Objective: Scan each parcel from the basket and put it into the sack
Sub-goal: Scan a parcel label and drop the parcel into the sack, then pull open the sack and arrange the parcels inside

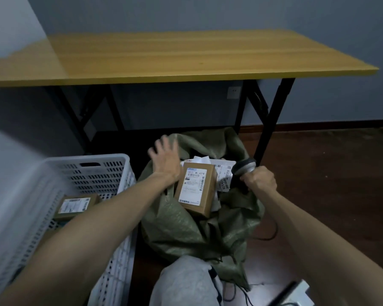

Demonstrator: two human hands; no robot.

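Note:
A brown cardboard parcel (195,188) with a white label lies in the mouth of the green woven sack (186,228), on top of other white-labelled parcels (221,171). My left hand (166,160) hovers with fingers spread just left of that parcel, at the sack's rim, holding nothing. My right hand (260,181) grips the handle of a barcode scanner (244,166) over the sack's right edge. The white plastic basket (86,173) stands at the left with another brown parcel (75,205) inside, partly hidden by my left forearm.
A yellow-topped folding table (164,56) with black legs stands behind the sack. Dark wooden floor (329,173) spreads to the right. My grey-trousered knee (186,283) is at the bottom centre, with a cable and a pale device (296,294) at the bottom right.

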